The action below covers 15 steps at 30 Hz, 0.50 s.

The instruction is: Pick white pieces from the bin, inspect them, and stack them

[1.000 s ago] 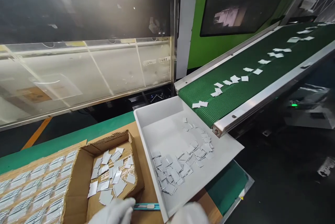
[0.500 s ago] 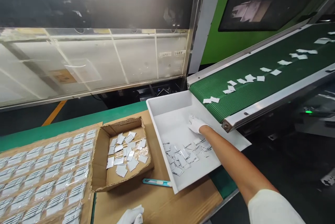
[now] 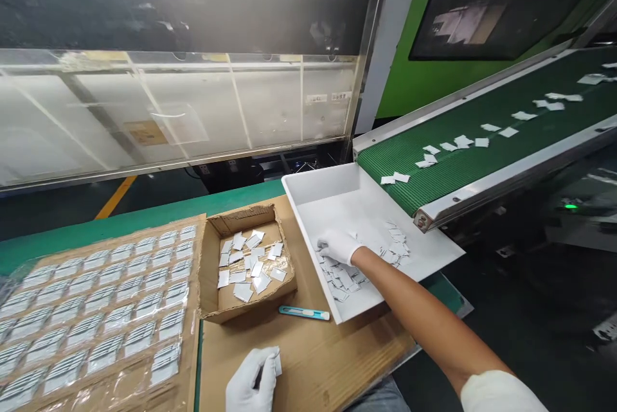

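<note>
My left hand point(image 3: 251, 381), in a white glove, is closed over the cardboard at the bottom, its fingers pinching a small white rectangular piece point(image 3: 278, 361). My right hand point(image 3: 339, 246), also gloved, reaches into the white tray point(image 3: 324, 188) by its left wall. Its fingers are curled at the edge of a heap of thin white pieces point(image 3: 343, 278); whether one is between them is hidden. More such pieces lie in the tray's right part. Left of the tray, an open cardboard box point(image 3: 212, 270) holds several white pieces scattered on its bottom.
A green conveyor belt point(image 3: 453, 171) carrying white pieces slopes down to the tray's far right edge. A blue utility knife point(image 3: 303, 313) lies between box and tray. At left, a cardboard sheet point(image 3: 190, 360) bears rows of bagged pieces. A machine with a clear panel point(image 3: 270, 103) stands behind.
My right hand has moved left across the tray, down to the heap of pieces. More of my left hand shows at the bottom. The view has shifted slightly left.
</note>
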### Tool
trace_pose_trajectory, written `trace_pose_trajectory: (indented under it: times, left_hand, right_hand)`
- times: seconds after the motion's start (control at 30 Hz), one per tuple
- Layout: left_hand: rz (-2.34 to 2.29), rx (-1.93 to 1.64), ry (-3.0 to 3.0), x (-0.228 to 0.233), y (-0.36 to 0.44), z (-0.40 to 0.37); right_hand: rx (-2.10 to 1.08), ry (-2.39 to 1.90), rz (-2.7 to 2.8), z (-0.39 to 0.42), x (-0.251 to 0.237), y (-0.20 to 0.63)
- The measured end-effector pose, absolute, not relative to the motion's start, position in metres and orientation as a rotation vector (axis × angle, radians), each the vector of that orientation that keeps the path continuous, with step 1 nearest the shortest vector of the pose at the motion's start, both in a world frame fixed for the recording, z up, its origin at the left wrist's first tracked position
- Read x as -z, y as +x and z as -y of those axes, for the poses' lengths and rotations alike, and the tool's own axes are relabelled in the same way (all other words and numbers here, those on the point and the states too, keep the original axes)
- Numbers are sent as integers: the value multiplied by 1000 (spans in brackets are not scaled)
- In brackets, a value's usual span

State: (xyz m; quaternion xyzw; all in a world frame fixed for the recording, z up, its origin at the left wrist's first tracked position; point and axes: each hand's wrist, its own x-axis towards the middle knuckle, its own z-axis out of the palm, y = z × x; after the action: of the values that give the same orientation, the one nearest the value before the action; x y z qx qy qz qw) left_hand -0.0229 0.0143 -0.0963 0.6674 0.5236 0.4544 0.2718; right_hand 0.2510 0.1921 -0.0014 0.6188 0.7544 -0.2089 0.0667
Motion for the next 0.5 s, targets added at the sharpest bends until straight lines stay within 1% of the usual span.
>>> trace_pose_trajectory:
  times: [0.17, 0.3, 0.4, 0.5]
  left_hand:
    - [-1402, -1247, 1802, 95, -21, -15]
    - [-1389, -1234, 1813, 95, -20, -15]
    - [-1409, -1227, 1806, 94, -20, -15]
    - [-1419, -1226, 1808, 92, -19, -16]
  right_hand:
    - [585, 1841, -2281, -188, -2, 237]
    - [613, 1908, -2283, -185, -3, 240]
    - [661, 2086, -2309, -186, 0, 236]
    - [641, 2475, -2360, -186, 2, 225]
